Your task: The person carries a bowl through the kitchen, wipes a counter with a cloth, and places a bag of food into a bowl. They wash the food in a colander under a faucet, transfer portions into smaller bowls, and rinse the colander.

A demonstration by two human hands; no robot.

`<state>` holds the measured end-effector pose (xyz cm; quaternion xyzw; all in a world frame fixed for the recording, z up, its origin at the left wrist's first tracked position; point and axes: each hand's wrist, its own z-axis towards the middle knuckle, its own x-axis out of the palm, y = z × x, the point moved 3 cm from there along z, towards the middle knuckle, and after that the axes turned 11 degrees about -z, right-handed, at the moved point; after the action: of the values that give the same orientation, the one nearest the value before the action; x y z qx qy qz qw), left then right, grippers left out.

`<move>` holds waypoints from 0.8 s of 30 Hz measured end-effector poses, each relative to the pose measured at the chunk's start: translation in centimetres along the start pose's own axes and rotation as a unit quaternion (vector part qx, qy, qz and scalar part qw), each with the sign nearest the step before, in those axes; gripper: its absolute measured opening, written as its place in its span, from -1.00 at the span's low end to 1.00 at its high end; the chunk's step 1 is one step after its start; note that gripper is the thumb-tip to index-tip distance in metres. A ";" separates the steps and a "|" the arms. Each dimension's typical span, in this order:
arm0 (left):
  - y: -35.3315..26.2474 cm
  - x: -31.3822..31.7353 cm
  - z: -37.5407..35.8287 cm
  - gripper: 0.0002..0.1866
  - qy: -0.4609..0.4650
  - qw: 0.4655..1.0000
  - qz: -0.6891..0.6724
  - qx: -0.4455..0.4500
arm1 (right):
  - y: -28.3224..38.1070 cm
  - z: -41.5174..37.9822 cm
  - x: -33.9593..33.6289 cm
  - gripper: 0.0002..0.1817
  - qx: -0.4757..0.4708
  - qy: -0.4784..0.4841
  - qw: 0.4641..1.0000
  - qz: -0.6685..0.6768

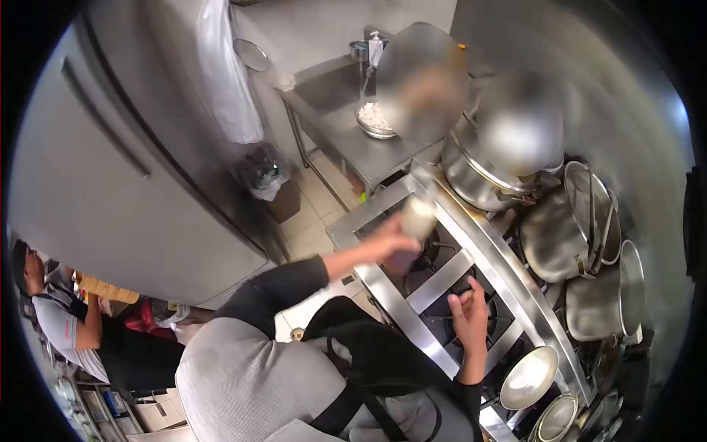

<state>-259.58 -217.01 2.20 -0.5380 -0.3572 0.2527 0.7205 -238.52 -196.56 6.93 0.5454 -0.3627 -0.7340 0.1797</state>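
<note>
Over the stove [440, 283], left hand [392, 241] wraps fingers around blurred pale container [419, 218]; right hand [471, 318], four o'clock, fingers apart, loosely bent; fridge [125, 199], nine o'clock.

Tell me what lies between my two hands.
A flat metal stove bar crosses between the left hand and the right hand, in the head view.

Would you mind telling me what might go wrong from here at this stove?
The left hand holds a pale, blurred item over the stove, so a loose grip might drop it among the grates. The right hand hovers by a burner; I cannot tell whether it is lit, but if it is, a burn seems possible. The right sleeve, close to the pan, might knock it.
</note>
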 end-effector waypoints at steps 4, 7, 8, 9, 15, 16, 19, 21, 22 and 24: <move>-8.7 -17.2 10.4 -0.39 -0.081 0.979 0.169 -0.082 | -3.1 1.8 3.1 -0.50 0.035 0.051 0.992 -0.114; -10.4 -29.1 18.7 -0.29 -0.076 0.870 0.479 -0.092 | -4.8 -0.4 5.8 -0.59 0.092 0.038 0.982 -0.161; -12.3 -29.8 21.0 -0.32 -0.062 0.763 0.638 -0.087 | -4.3 -1.2 6.8 -0.59 0.109 0.033 0.980 -0.163; -13.8 -30.0 22.9 -0.41 -0.021 0.700 0.707 -0.101 | -4.0 -1.8 7.9 -0.59 0.167 0.026 0.974 -0.152; -12.8 -34.5 34.0 -0.64 0.101 0.436 0.894 0.017 | -1.8 -4.4 16.1 -0.63 0.272 -0.002 0.957 -0.100; -13.0 -34.0 34.9 -0.71 0.144 0.422 0.895 0.024 | -1.6 -4.3 17.4 -0.63 0.297 -0.014 0.955 -0.024; -13.3 -33.2 37.2 -0.83 0.172 0.409 0.891 0.095 | -1.1 -3.7 18.6 -0.63 0.320 -0.024 0.947 -0.009; -13.5 -33.2 38.9 -0.86 0.134 0.398 0.895 0.146 | -1.2 -3.1 18.8 -0.64 0.319 -0.033 0.946 -0.049; -13.4 -33.7 39.8 -0.86 0.138 0.400 0.894 0.149 | -0.8 -2.8 18.7 -0.64 0.323 -0.035 0.944 -0.050; -12.9 -34.8 41.3 -0.86 0.179 0.390 0.898 0.100 | 0.4 -1.7 17.8 -0.70 0.309 -0.033 0.945 -0.100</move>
<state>-313.77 -222.23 12.92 -0.5034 0.4980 0.6848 0.1721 -243.07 -209.15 -4.94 0.5833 -0.5214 -0.6172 -0.0839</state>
